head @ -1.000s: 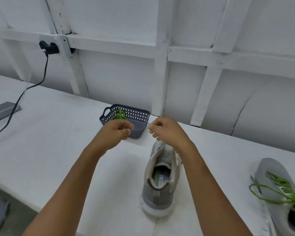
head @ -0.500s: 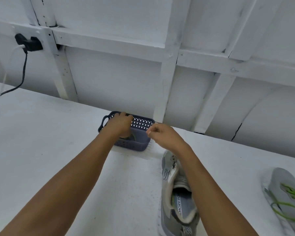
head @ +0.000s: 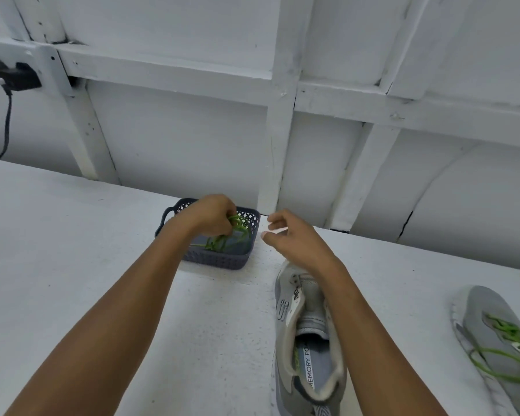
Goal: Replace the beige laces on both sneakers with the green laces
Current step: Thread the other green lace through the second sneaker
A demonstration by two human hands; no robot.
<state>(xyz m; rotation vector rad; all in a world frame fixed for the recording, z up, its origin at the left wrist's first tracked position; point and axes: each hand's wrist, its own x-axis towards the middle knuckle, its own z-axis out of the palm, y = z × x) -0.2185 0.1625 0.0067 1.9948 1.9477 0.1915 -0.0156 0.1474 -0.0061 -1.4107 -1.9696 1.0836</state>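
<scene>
A dark blue perforated basket [head: 216,261] stands at the back of the white table [head: 72,250]. Inside it lies a green lace [head: 239,228]. My left hand [head: 210,216] is in the basket and grips that lace, lifting part of it. Just right of the basket, above the table, my right hand [head: 294,240] hovers with its fingers loosely curled and nothing visible in them. Below it a grey sneaker [head: 306,340] with no lace points its toe at the wall, partly hidden by my right forearm. A second grey sneaker [head: 490,331] at the far right carries green laces [head: 505,328].
A white wall with beams [head: 278,145] rises directly behind the table. On the wall at upper left a black plug [head: 11,75] sits with its cable hanging down.
My left hand reached into the basket and took hold of the green lace. My right hand moved right and its fingers loosened. The view came closer to the wall.
</scene>
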